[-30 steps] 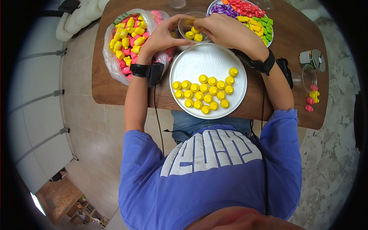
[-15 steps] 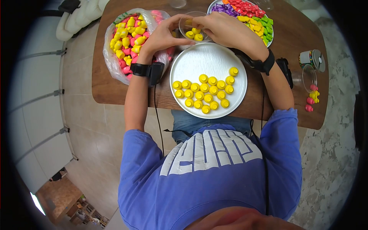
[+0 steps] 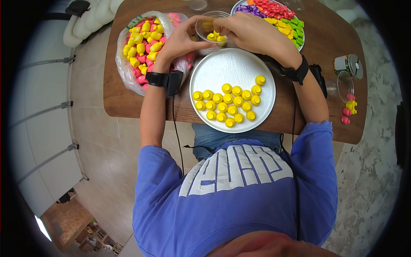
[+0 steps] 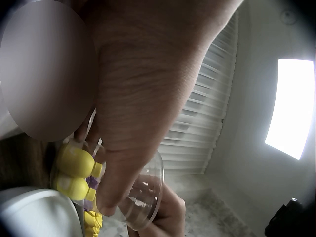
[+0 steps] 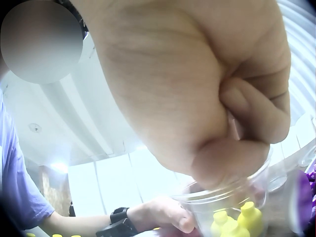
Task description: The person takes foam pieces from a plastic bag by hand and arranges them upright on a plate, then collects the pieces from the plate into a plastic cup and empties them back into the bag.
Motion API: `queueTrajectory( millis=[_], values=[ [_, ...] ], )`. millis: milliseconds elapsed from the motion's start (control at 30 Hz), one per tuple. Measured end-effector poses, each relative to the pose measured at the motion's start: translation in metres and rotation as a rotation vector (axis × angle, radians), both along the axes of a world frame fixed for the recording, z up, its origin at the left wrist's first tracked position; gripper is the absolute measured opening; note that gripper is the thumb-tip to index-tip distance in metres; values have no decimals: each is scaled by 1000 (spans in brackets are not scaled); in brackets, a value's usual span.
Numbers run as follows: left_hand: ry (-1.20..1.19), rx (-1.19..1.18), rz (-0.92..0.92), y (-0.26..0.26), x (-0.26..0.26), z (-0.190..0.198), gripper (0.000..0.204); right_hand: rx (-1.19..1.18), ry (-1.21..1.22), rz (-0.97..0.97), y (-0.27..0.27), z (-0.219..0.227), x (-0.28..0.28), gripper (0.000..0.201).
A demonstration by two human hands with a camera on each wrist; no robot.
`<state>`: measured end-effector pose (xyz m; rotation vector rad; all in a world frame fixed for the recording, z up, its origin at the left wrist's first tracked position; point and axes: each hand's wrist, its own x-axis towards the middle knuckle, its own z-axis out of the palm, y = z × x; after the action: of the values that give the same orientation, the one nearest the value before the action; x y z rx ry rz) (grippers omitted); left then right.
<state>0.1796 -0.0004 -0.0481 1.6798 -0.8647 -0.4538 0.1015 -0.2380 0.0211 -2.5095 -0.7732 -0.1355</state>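
A clear cup (image 3: 206, 29) with yellow bottle-shaped pieces (image 3: 211, 37) inside stands just beyond the white plate (image 3: 231, 64). My left hand (image 3: 182, 40) curls round its left side, thumb near the plate. From the right, my right hand (image 3: 256, 33) reaches over the cup with bent fingers. The right wrist view shows that hand's thumb and fingers (image 5: 232, 160) pinching at the cup's rim (image 5: 187, 197); the fingertips are partly hidden. Several yellow pieces (image 3: 232, 110) stand upright on the plate's near half.
Left of the cup, a plastic bag (image 3: 124, 70) holds pink and yellow pieces. A plate of colourful wrapped pieces (image 3: 274, 8) lies at the back right. Along the right edge are a lidded jar (image 3: 341, 64), another clear cup (image 3: 345, 87) and a few loose pieces (image 3: 345, 121).
The cup has shifted slightly left and away from the plate, and both hands remain at it. The yellow pieces inside sit a little differently. The plate's pieces have not moved.
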Motion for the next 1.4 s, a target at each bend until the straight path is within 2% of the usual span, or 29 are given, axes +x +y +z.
queueTrajectory(
  millis=[133,200,333,400,700,800,1033,1100,1233,1300,1400],
  values=[
    [-33,-50,-9,-2,1,0,77,27,33,38,0,-2,-2,13],
    [-44,-39,-9,-3,1,0,76,-75,43,-6,3,3,-6,15],
    [-50,-47,-5,-3,0,1,75,-86,36,34,2,0,-6,19],
    [-59,-36,-3,-3,0,3,74,-84,72,-23,5,3,-7,21],
    [-52,-29,7,-2,2,-1,74,-74,13,-16,3,-10,1,18],
    [-51,-25,4,-2,1,2,74,-72,96,-35,4,-4,1,18],
    [-49,-13,7,-2,1,1,76,-117,71,-68,7,-10,-1,18],
    [-36,-21,13,-2,3,1,79,-91,-23,-87,9,-16,-1,17],
    [-64,-4,10,-3,3,3,78,-60,22,-46,5,4,-4,20],
    [-32,6,6,-2,3,1,77,158,-173,117,0,8,-6,14],
    [-53,-44,-7,-3,6,-9,74,115,-89,86,-8,24,-32,16]
  ],
)
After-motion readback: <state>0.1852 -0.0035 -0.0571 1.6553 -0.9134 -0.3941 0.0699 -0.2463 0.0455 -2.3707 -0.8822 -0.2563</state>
